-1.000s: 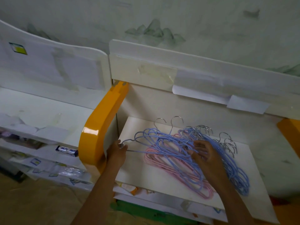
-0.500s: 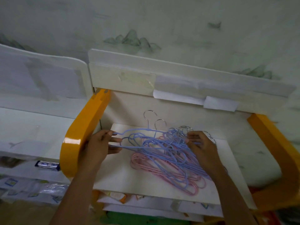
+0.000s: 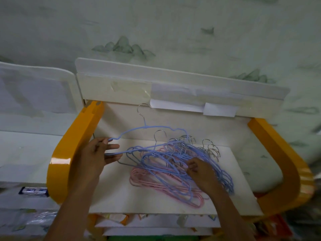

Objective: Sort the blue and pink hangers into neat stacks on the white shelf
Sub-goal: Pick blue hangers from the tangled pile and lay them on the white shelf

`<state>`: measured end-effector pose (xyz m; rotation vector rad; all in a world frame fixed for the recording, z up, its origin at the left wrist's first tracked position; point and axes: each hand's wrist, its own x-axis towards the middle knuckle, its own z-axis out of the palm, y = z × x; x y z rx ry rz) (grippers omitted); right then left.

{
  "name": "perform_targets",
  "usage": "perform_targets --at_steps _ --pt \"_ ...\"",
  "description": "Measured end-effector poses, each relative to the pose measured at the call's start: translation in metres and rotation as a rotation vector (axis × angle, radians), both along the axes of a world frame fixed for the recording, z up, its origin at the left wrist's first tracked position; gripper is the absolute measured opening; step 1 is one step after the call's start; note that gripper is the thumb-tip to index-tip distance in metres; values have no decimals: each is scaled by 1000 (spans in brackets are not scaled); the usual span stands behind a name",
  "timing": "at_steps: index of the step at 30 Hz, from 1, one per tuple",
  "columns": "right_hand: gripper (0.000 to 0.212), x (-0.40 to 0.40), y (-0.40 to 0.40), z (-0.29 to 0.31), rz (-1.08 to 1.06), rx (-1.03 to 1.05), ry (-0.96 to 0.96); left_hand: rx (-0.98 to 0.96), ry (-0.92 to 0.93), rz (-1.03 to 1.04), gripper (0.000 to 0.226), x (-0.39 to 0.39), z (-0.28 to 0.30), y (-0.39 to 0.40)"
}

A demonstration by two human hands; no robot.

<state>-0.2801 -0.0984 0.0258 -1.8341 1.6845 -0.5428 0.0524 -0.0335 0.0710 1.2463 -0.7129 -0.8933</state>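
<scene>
Already the fingers (image 3: 111, 146) of the left hand (image 3: 94, 156) are curled round the shoulder end of one blue hanger (image 3: 156, 127), pinching it so that it stands lifted and tilted above the heap, its metal hook (image 3: 142, 110) up near the back board. The right hand (image 3: 202, 173) lies on the middle of the tangle, its fingers (image 3: 192, 166) bent in among the wires; they seem to grip or press a strand, though which one cannot be made out. Beneath both hands the pile of blue hangers (image 3: 175, 164) sprawls across the white shelf (image 3: 121, 197), criss-crossed over the pink hangers (image 3: 149, 184), which lie flatter underneath and stick out at the near left. The silver hooks (image 3: 210, 150) bunch together at the far right of the heap. No neat stack exists yet, so the sorting looks barely begun. The risk, as I judge it, is snagging: the lifted hanger may have a neighbour's hook through its frame, and a firm pull could drag several along, scatter the pile or slide pink ones off the shelf's front edge. The orange side rails (image 3: 69, 153) hem the space in, so a wide swing could knock against them.
</scene>
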Motion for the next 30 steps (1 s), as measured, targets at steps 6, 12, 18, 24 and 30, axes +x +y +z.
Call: perform_targets --at_steps 6,12,18,24,30 --pt "10 8 0 -7 -50 -28 -12 -29 43 2 21 2 1 3" --pt "13 5 5 2 -89 -59 -443 -57 52 26 26 0 5 12" --pt "9 -2 17 19 -64 -90 -734 -122 95 70 19 -6 14 28" --pt "11 -21 31 35 -60 -122 -839 -161 182 101 18 -18 37 58" --pt "10 -39 61 50 3 -86 -932 -210 221 171 19 -38 54 104"
